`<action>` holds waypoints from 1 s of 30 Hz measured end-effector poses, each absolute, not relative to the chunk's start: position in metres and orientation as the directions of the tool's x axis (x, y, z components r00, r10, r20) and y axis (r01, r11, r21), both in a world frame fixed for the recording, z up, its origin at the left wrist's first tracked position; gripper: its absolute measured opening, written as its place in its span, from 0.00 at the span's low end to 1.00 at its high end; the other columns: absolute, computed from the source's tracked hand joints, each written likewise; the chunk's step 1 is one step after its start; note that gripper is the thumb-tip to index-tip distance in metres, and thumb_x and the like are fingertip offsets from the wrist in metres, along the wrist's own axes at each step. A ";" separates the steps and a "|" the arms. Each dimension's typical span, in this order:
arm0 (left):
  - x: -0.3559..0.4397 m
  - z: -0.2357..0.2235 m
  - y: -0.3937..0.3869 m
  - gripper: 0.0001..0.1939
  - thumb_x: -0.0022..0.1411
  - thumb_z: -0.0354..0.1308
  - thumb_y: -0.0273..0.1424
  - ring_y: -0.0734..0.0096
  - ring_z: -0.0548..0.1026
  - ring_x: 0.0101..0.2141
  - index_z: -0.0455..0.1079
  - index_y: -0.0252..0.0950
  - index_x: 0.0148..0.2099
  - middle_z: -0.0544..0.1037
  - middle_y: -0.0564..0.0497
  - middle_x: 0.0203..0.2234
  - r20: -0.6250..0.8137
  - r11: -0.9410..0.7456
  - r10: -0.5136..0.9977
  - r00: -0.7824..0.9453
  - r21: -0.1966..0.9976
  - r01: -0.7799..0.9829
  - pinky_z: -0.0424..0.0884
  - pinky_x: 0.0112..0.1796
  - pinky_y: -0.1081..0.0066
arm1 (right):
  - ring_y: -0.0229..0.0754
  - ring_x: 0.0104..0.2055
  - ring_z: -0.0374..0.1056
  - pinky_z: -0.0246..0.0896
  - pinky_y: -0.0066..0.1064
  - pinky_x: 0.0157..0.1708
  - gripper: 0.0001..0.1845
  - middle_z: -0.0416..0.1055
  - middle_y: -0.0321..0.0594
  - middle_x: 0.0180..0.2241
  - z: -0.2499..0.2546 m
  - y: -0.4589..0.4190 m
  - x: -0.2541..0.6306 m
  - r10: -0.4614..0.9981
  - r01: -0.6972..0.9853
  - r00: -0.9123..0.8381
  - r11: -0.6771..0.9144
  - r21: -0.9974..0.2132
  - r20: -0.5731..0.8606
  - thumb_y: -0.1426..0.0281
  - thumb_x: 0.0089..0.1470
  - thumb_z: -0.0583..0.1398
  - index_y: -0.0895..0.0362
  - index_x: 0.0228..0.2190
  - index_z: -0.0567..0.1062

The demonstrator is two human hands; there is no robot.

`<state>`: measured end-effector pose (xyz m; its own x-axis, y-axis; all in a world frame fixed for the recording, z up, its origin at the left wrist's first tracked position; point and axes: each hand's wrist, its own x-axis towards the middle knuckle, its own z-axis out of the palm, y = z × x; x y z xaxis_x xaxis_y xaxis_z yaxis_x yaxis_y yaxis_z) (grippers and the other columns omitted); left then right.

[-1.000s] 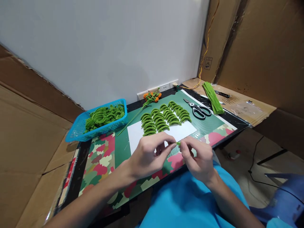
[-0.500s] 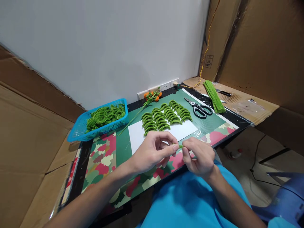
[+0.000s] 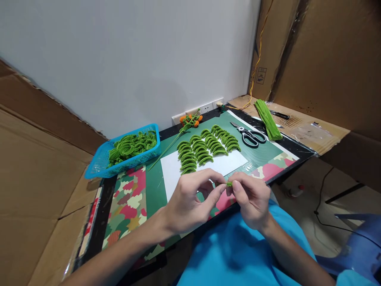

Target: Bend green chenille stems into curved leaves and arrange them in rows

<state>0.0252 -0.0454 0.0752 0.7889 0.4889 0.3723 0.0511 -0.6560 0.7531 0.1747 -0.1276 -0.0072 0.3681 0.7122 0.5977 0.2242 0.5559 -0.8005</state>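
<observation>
Between the fingertips of both hands is a short bit of green pipe cleaner [image 3: 229, 184], mostly covered by the fingers. My left hand [image 3: 196, 198] pinches its left end with thumb and forefinger. My right hand [image 3: 251, 196] pinches the other end, thumb on the near side. Just beyond the hands, several curved green pipe-cleaner pieces [image 3: 199, 150] lie in rows on a sheet of white paper [image 3: 169, 171]. The paper rests on a green mat [image 3: 154, 190].
A blue basket [image 3: 135, 162] of green loops stands at the left. Behind the rows lies an orange-flowered stem [image 3: 190, 121]. Scissors [image 3: 250, 135], a bundle of green pipe cleaners [image 3: 268, 121] and a black-handled knife [image 3: 279, 114] lie to the right. Cardboard walls flank the table.
Both hands have turned slightly, and the right thumb has come up over the green piece. The left fingers have shifted a little to the right. The things on the table are unchanged.
</observation>
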 end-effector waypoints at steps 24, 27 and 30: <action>0.033 0.071 -0.022 0.15 0.68 0.70 0.40 0.78 0.75 0.17 0.74 0.33 0.41 0.76 0.56 0.25 -0.159 0.122 0.556 0.816 0.987 0.109 0.69 0.16 0.81 | 0.35 0.28 0.64 0.61 0.28 0.29 0.12 0.70 0.34 0.29 -0.008 -0.114 0.177 0.867 -0.204 0.356 0.436 -0.877 0.349 0.61 0.72 0.61 0.55 0.36 0.76; 0.032 0.069 -0.019 0.16 0.68 0.70 0.41 0.78 0.75 0.18 0.74 0.33 0.41 0.76 0.56 0.25 -0.149 0.092 0.570 0.808 0.989 0.117 0.69 0.16 0.81 | 0.36 0.29 0.66 0.64 0.28 0.29 0.10 0.72 0.35 0.31 -0.008 -0.112 0.179 0.877 -0.235 0.350 0.422 -0.876 0.328 0.62 0.70 0.64 0.55 0.38 0.77; 0.032 0.068 -0.018 0.17 0.68 0.70 0.42 0.78 0.74 0.18 0.73 0.33 0.41 0.76 0.56 0.26 -0.131 0.052 0.582 0.803 0.991 0.124 0.66 0.16 0.81 | 0.36 0.28 0.66 0.66 0.28 0.27 0.10 0.72 0.35 0.31 -0.008 -0.110 0.181 0.898 -0.305 0.327 0.395 -0.867 0.295 0.61 0.68 0.65 0.55 0.38 0.78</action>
